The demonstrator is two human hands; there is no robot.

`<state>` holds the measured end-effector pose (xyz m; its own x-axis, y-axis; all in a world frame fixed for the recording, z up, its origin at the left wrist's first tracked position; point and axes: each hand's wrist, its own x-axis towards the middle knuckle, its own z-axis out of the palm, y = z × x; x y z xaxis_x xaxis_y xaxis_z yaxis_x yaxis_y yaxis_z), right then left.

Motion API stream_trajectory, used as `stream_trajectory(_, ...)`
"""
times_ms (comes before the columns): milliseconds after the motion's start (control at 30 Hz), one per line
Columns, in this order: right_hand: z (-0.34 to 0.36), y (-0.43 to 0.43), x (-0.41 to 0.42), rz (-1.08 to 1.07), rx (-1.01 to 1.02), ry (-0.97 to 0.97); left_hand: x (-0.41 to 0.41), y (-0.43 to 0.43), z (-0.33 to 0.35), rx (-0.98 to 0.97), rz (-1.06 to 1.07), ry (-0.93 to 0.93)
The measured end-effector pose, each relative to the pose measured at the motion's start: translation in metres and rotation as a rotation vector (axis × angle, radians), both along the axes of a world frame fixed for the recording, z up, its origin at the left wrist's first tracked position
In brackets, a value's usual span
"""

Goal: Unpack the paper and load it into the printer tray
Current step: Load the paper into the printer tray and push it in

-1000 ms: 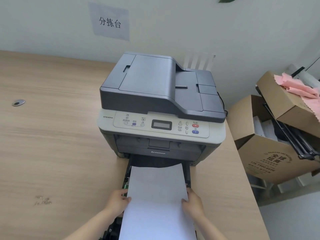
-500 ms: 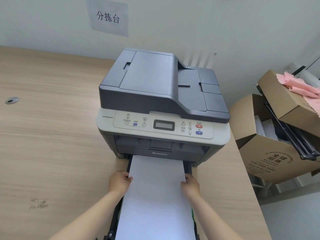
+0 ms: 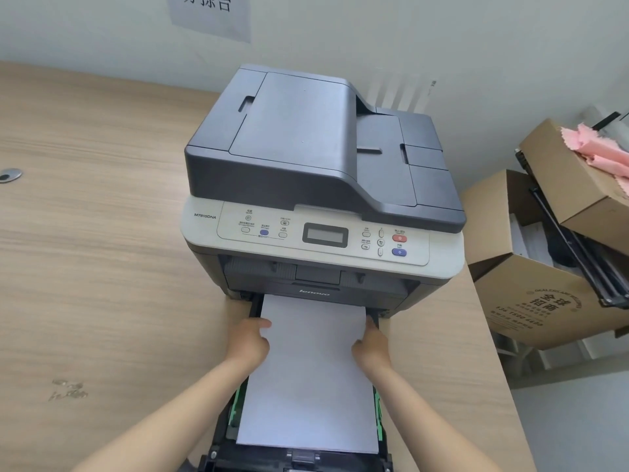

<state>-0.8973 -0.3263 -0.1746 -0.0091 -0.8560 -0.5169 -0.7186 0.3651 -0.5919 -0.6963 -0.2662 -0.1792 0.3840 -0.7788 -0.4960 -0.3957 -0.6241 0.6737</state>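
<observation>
A: Nearest the camera?
B: Black paper tray (image 3: 223,434) pulled out of the printer (image 3: 323,185), green guides on both side rails. White paper stack (image 3: 311,379) lies flat in it, far edge tucked under the printer's front opening.

A: Hands?
B: Left hand (image 3: 250,340) on the stack's left edge just in front of the printer, thumb over the top sheet, fingers curled at the edge. So its grip is closed on the paper. Right hand (image 3: 371,347) mirrors it on the right edge, pressed against the side of the stack; fingers wrapped under or not, cannot tell, but the grip reads as holding the paper. Bare forearms run in from the bottom of the frame.

A: Surface?
B: Light wood-grain surface (image 3: 95,267), printer sits on it near its right end. Left-front of the printer, a scuffed patch (image 3: 68,390). Further left of the printer, a round metal cable grommet (image 3: 10,174).

A: Printer itself?
B: Dark grey top, pale control panel with small screen (image 3: 325,235), red and blue buttons to the right of the screen.

A: Room?
B: Right of the printer, past the surface edge, open cardboard boxes (image 3: 531,298) stacked and tilted; pink cloth (image 3: 599,148) in the upper one. Behind the printer, plain pale wall (image 3: 408,39), with a paper sign (image 3: 211,11) taped up, partly cropped.
</observation>
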Motion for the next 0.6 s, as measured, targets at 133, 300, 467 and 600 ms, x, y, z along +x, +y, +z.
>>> stream_trajectory(133, 0.001, 0.002, 0.003, 0.109, -0.073, 0.069, -0.005, -0.002, 0.003, 0.040, -0.222, -0.063)
stream_trajectory(300, -0.012, 0.016, -0.005, 0.392, -0.155, 0.303, -0.004, 0.007, -0.002, -0.009, -0.409, -0.265)
stream_trajectory(467, -0.025, 0.028, -0.016, 0.671, -0.262, 0.553, 0.000, 0.023, -0.006, 0.103, -0.689, -0.599)
stream_trajectory(600, -0.027, 0.029, -0.022, 0.808, -0.244, 0.632, 0.009, 0.030, 0.003, 0.032, -0.881, -0.904)
